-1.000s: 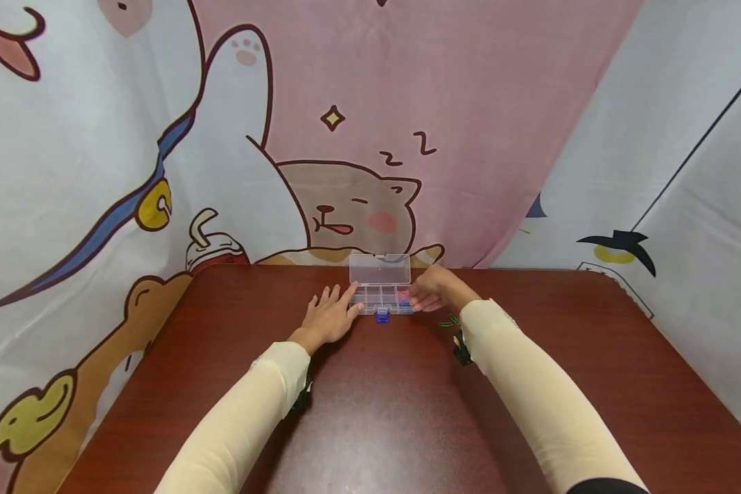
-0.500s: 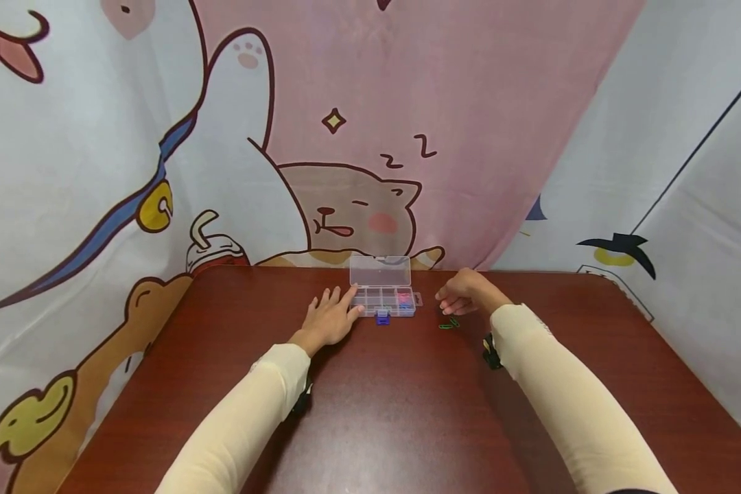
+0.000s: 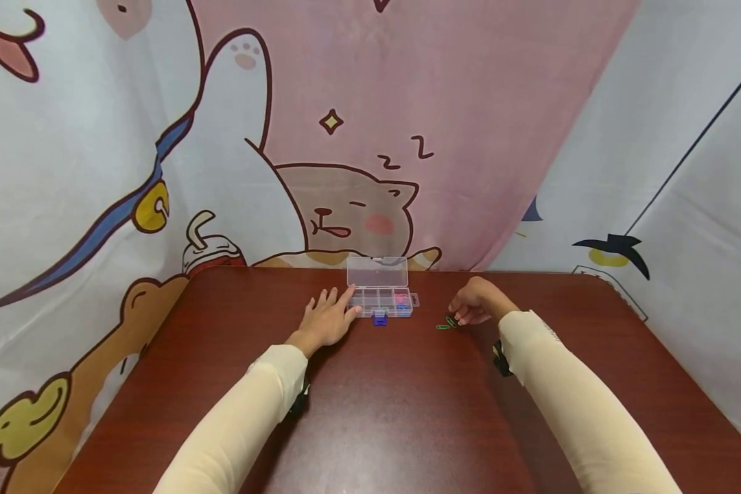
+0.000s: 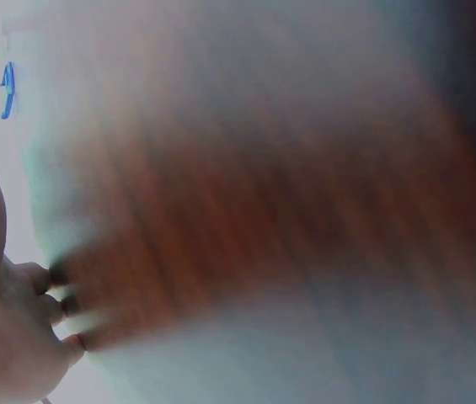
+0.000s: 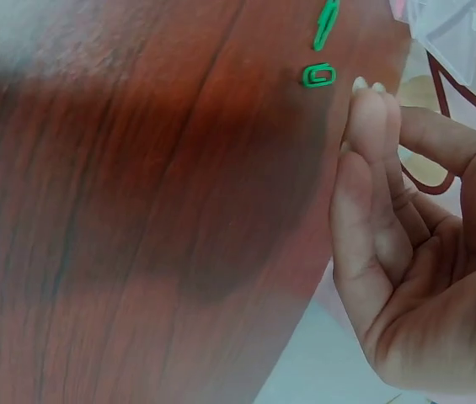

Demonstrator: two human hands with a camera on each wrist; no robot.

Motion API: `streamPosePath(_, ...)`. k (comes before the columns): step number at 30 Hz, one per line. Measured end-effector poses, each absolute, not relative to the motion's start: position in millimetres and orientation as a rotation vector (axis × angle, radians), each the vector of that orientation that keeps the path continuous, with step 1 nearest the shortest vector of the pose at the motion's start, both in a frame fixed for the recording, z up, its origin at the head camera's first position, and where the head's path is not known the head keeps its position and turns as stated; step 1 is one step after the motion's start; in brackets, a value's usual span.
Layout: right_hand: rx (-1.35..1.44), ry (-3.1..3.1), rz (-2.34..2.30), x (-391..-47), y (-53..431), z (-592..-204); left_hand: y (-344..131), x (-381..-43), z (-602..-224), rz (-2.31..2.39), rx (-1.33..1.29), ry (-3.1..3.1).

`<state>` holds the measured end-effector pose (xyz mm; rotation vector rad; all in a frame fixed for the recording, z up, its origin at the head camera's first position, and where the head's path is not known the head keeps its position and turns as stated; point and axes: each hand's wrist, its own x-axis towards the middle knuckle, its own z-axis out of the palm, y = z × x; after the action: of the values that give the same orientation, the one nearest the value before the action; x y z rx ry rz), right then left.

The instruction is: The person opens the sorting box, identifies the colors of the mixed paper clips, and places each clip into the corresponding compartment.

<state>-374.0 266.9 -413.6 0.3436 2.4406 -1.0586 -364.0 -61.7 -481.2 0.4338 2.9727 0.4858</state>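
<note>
A clear plastic compartment box (image 3: 370,302) stands at the back of the table with its lid (image 3: 377,273) raised. Small pink things (image 3: 401,299) and blue ones fill compartments at its right end. My left hand (image 3: 324,322) lies with spread fingers against the box's left side. To the right of the box, two green paper clips lie on the tabletop: one paper clip (image 5: 318,76) is nearer my fingers than the other paper clip (image 5: 326,25). My right hand (image 3: 477,302) hovers beside them, fingers loosely bent, fingertips close to the nearer clip and nothing between them.
A blue latch (image 3: 379,318) hangs from the front of the box, and a clear tab (image 3: 415,300) sticks out on its right. Behind the brown wooden table (image 3: 370,412) hangs a printed cartoon curtain (image 3: 469,137).
My right hand has moved away from the box's right compartments, rightward and down to the green paper clips. The left hand has kept its place at the box.
</note>
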Motion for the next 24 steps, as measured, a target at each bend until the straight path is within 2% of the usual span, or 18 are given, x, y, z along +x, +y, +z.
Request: streamPosePath(24, 0.341, 2.537, -0.834, -375, 254, -431, -61, -364, -479, 0.488, 0.438, 2.966)
